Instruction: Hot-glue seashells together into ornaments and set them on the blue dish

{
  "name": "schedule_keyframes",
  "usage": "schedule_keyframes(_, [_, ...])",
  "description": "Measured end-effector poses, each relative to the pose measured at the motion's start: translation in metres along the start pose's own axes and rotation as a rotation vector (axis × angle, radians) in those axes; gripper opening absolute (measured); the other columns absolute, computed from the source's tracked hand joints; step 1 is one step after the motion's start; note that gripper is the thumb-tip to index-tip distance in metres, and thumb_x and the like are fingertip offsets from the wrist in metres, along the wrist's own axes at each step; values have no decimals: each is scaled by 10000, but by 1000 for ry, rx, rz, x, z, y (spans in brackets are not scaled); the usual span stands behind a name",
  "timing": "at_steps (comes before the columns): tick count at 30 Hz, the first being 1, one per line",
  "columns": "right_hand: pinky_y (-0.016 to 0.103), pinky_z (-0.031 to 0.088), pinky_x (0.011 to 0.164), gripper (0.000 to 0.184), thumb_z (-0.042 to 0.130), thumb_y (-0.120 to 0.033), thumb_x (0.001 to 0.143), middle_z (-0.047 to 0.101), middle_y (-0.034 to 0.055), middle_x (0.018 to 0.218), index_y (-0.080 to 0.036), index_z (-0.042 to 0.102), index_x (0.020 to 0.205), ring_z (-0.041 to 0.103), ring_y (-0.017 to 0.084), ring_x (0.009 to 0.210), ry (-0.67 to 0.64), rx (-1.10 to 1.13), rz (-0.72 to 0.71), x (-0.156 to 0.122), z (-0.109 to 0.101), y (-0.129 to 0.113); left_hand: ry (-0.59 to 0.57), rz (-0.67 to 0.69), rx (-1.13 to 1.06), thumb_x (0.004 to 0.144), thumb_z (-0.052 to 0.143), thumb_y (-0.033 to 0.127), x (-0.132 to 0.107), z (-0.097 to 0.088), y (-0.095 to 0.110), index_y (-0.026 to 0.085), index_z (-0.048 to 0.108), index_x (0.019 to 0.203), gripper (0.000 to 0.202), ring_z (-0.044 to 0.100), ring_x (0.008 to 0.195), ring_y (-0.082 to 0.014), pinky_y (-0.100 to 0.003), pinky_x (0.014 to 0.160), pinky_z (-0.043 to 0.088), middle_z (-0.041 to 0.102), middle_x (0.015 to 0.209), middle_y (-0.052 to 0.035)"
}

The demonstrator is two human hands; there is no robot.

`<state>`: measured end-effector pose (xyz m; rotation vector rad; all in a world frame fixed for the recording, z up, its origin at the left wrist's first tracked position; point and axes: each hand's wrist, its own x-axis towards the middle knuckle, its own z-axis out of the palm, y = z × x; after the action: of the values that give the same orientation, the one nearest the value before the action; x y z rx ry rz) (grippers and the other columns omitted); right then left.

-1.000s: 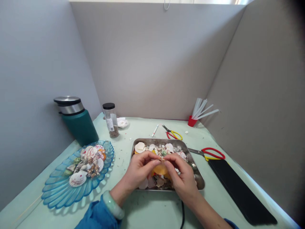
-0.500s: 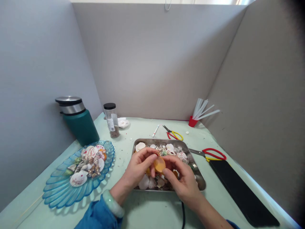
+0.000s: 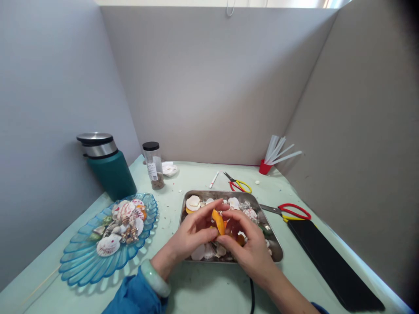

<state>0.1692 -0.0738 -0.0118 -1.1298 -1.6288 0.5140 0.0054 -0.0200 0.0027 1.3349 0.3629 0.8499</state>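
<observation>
An orange seashell is turned nearly edge-on between my two hands, above a metal tray. My left hand closes on its left side, with the thumb low and the fingers curved over the top. From the other side, my right hand grips it between thumb and fingers. Under and around the hands, the tray holds many shells, such as white scallop shells and a pale round shell. My hands hide the tray's middle.
To the left, a blue glass dish bears a heap of shells beside a green bottle. Farther back are a clear jar, a marker, small scissors and a red cup of sticks. Larger scissors touch a black slab at right.
The orange shell has been turned from showing its broad face to nearly edge-on. Both hands have shifted their fingers around it while staying over the tray.
</observation>
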Motion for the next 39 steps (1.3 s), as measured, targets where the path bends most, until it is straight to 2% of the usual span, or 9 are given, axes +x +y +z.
schedule_keyframes(6, [296,502,724,421,652,-225,793,566,61,1159,-252,483,1178,588,184,872,-22,-18,15,-2,2,2,-51,-10,-48,763,617,163,-2,-1,-2,296,460,1345,618,422,1271,-298,-443,1053,334,446,1418,-51])
schedule_keyframes(9, [332,481,824,459,656,-228,793,530,70,1219,-256,464,1210,543,222,1035,12,-69,-16,-2,2,6,-60,-32,-72,755,620,155,-2,-1,-4,317,422,1366,662,428,1268,-273,-404,1046,346,437,1424,-29])
schedule_keyframes(11, [345,462,863,485,659,-224,793,518,65,1223,-264,453,1230,517,228,1078,54,-103,-19,-1,3,8,16,-23,-35,765,633,179,0,0,-5,304,461,1336,610,428,1263,-240,-347,1031,360,464,1399,-27])
schedule_keyframes(14, [329,471,823,490,675,-193,773,517,55,1185,-265,463,1209,521,217,1041,119,-157,-5,-1,4,11,193,-22,74,786,646,254,4,2,-5,213,607,1136,355,555,1076,-189,-265,895,442,624,1156,-54])
schedule_keyframes(17, [303,484,725,431,677,-163,759,524,52,1117,-243,486,1137,541,198,929,148,-192,5,-1,6,12,241,-41,130,775,659,310,7,3,-6,151,639,923,217,594,779,-139,-221,702,470,652,846,-27])
schedule_keyframes(19, [303,483,703,400,676,-159,758,527,52,1080,-231,491,1105,539,194,886,150,-209,1,-1,7,11,256,-44,144,771,661,327,8,3,-7,139,638,873,215,576,722,-125,-209,661,459,640,797,-18])
schedule_keyframes(30, [358,489,816,427,662,-196,769,539,92,1117,-218,466,1147,534,249,1022,141,-358,-24,-3,7,18,312,-101,287,802,615,342,11,-1,-12,142,703,889,235,599,734,-158,-226,671,475,685,808,-52])
schedule_keyframes(35, [324,518,788,432,635,-216,776,566,104,1098,-199,467,1173,580,241,986,149,-409,-84,0,7,22,338,-106,428,823,591,331,11,-3,-10,168,723,918,229,629,778,-179,-239,724,489,707,851,-64])
schedule_keyframes(39, [353,511,824,423,622,-231,791,569,117,1096,-183,471,1183,580,250,995,153,-417,-102,0,8,20,353,-78,489,825,585,330,9,-2,-6,169,721,900,224,635,788,-179,-235,728,492,711,858,-64])
